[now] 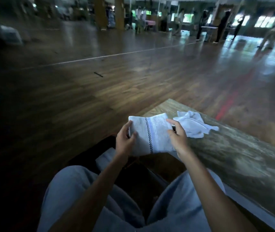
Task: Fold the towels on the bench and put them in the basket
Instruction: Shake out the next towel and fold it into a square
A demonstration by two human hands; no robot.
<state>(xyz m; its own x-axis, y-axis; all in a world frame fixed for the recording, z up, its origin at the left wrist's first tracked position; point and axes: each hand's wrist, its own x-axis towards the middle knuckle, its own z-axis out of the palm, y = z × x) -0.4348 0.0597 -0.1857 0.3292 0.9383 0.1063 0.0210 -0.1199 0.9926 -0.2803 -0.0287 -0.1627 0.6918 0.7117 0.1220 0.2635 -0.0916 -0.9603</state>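
Your left hand (125, 141) grips the left edge of a folded white towel (151, 136), thumb on top and fingers curled beneath, so it is closed on the cloth. Your right hand (177, 136) meets the towel's right edge with the index finger stretched out over it; whether the other fingers actually pinch the fabric I cannot tell. You hold the towel up in front of your knees, over a dark basket (100, 153) that sits low between your legs and the wooden bench (233, 156). A woven band with a black-and-white checked stripe runs across the towel; no brand, label or lettering can be read on it. A second white towel (193, 125) lies crumpled and unfolded on the bench, just beyond your right hand. Blurred wooden flooring (116, 77) stretches ahead.
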